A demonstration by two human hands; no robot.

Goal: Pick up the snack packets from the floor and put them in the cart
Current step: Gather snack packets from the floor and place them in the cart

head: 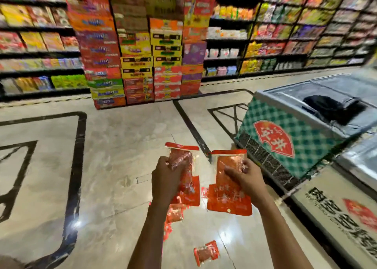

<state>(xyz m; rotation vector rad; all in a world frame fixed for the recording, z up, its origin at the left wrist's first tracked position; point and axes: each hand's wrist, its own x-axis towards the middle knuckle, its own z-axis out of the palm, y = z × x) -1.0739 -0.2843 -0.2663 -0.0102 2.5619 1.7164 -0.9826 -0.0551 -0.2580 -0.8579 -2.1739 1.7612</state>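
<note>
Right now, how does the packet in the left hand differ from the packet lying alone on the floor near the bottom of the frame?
The held packet is off the floor, gripped by the left hand; the floor packet lies flat on the tiles, untouched. The held packet stands roughly upright with its red header strip on top; the floor packet lies tilted at an angle. The held packet looks larger, being nearer the camera. Both are red-orange with a clear window showing reddish contents.

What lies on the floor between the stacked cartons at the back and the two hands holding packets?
Head view: bare marble floor between stacked cartons and both hands, left, right, each holding orange snack packets.
</note>
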